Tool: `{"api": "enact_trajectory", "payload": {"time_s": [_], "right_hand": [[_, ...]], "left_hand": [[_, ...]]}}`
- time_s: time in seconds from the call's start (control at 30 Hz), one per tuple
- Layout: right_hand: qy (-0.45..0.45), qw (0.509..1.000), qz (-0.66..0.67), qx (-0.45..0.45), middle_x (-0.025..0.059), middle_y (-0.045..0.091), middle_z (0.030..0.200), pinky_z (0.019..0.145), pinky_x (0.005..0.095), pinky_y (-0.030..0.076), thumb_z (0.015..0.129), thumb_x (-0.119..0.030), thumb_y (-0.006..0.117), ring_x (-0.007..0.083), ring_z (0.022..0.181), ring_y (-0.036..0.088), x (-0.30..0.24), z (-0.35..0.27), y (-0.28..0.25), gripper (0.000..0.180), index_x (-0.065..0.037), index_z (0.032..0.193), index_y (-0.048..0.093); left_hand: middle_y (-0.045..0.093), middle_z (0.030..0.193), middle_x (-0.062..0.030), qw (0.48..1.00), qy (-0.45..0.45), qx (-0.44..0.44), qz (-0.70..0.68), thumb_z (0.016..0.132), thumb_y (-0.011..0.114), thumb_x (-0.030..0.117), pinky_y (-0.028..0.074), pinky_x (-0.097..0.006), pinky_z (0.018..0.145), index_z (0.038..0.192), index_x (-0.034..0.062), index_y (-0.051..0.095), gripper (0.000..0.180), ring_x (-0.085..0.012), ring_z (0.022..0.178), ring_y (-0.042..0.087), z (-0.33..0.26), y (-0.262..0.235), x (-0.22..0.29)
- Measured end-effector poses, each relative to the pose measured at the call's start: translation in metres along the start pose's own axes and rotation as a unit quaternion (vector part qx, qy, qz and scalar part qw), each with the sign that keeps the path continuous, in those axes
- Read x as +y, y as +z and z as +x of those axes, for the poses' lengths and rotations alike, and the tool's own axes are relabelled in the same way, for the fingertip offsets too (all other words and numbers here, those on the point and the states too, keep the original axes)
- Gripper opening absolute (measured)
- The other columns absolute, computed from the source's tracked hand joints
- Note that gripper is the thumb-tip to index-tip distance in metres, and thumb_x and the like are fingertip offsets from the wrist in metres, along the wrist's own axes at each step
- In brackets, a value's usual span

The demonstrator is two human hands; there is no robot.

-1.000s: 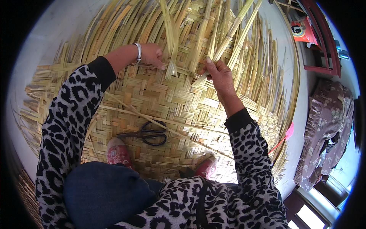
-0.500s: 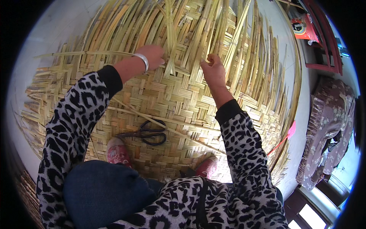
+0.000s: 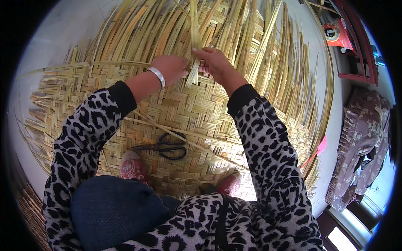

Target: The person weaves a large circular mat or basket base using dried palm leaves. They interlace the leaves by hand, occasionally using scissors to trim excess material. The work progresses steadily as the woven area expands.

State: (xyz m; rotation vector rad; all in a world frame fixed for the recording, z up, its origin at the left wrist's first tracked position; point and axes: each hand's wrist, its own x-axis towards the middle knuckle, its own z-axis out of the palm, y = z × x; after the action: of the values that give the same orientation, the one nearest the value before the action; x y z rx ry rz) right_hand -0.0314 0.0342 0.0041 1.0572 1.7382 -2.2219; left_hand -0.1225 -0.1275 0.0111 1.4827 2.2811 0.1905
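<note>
A broad mat of pale split-reed strips, woven in a stepped pattern, lies under me. My left hand, with a silver bangle at its wrist, is closed, fingertips mostly hidden, at the end of a long reed strip that runs out to the left across the mat. Close beside it, my right hand pinches a bundle of upright reed strips, thumb on top, their lower ends hanging below the fingers. Black-handled scissors rest on the mat near my left shoe.
Loose strips cross the mat beside the scissors. My pink shoes stand on the weave. Unwoven reed ends fan out at the far side. At the right are a pink-headed fly swatter, a cloth-draped piece and dark red furniture.
My right hand has moved left and gripped the upright strips beside my left hand. Those strips have shifted slightly right. The long strip at the left has moved, its far end lower.
</note>
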Motion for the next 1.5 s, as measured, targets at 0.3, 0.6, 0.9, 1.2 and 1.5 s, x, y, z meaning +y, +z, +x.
{"api": "enact_trajectory", "payload": {"time_s": [0.3,0.6,0.9,1.2,1.5], "right_hand": [[-0.070,0.987,0.135,-0.058,0.0091,0.067,0.100,0.086,0.0348,0.044,0.082,-0.028,0.073,0.0222,0.095,0.062,-0.010,-0.017,-0.010,0.037,-0.005,0.109,0.061],[-0.258,0.898,0.334,-0.128,0.0170,0.067,0.098,0.094,0.0497,0.048,0.091,-0.020,0.063,0.0352,0.103,0.060,-0.110,-0.026,-0.088,0.021,0.000,0.099,0.065],[-0.292,0.892,0.344,-0.020,0.0067,0.066,0.098,0.097,0.0435,0.045,0.089,-0.022,0.063,0.0241,0.101,0.060,-0.092,-0.046,-0.108,0.017,-0.007,0.096,0.065],[-0.275,0.808,-0.515,0.075,0.0129,0.061,0.111,0.094,0.0396,0.049,0.082,-0.013,0.066,0.0305,0.105,0.059,0.054,-0.077,-0.054,0.030,-0.010,0.111,0.067],[-0.290,0.746,-0.594,0.083,0.0105,0.059,0.109,0.092,0.0399,0.049,0.083,-0.004,0.057,0.0298,0.104,0.057,0.066,-0.085,-0.043,0.024,-0.008,0.104,0.068]], "left_hand": [[0.068,0.097,-0.0161,0.997,-0.038,-0.068,-0.004,0.093,0.059,0.036,0.051,-0.048,0.079,0.106,0.0049,0.060,0.033,-0.0351,0.094,0.066,-0.009,0.004,0.002],[0.067,0.094,-0.0169,0.985,-0.035,-0.104,-0.132,0.090,0.062,0.039,0.050,-0.046,0.077,0.100,0.0048,0.063,0.036,-0.0352,0.088,0.065,-0.004,0.001,-0.015],[0.068,0.093,-0.0168,0.995,-0.040,-0.092,0.002,0.092,0.060,0.039,0.051,-0.048,0.075,0.100,0.0028,0.061,0.037,-0.0352,0.088,0.065,0.002,0.009,-0.001],[0.068,0.091,-0.0162,0.991,-0.058,-0.113,0.041,0.091,0.059,0.041,0.052,-0.047,0.078,0.101,0.0052,0.063,0.037,-0.0357,0.092,0.065,0.012,-0.002,0.002],[0.065,0.085,-0.0141,0.995,-0.047,-0.087,-0.029,0.089,0.063,0.040,0.049,-0.045,0.072,0.088,0.0062,0.059,0.034,-0.0334,0.083,0.064,0.009,0.001,-0.006]]}}
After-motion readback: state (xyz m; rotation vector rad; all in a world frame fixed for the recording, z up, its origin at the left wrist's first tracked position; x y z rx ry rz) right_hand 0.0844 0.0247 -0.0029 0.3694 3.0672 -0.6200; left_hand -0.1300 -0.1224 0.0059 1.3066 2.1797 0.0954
